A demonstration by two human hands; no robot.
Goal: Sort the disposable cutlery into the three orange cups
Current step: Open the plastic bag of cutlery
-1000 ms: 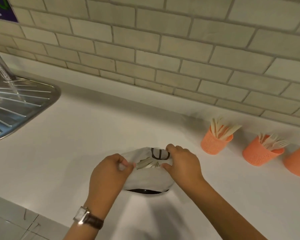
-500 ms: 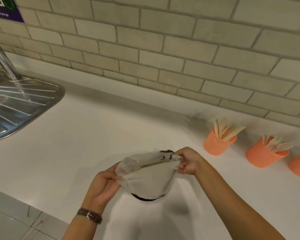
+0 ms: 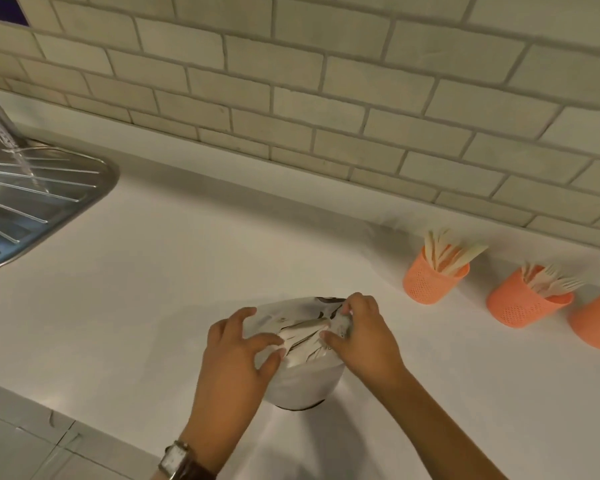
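A crumpled white plastic bag (image 3: 302, 379) with a dark print sits on the white counter (image 3: 174, 271) near its front edge. My left hand (image 3: 232, 355) pinches the bag's gathered top from the left, and my right hand (image 3: 361, 334) grips it from the right. Three orange mesh cups stand along the wall at the right. The left cup (image 3: 430, 282) holds pale knives, the middle cup (image 3: 523, 303) holds pale forks, and the right cup (image 3: 596, 320) is cut off by the frame edge.
A steel sink drainer (image 3: 32, 195) with a tap (image 3: 0, 126) lies at the far left. A tiled wall (image 3: 326, 81) runs behind the counter. Floor tiles (image 3: 21, 441) show beyond the counter's front edge at bottom left.
Both hands have come together over the bag's top, bunching it. The bag has dropped from being held stretched in the air and now stands on the counter.
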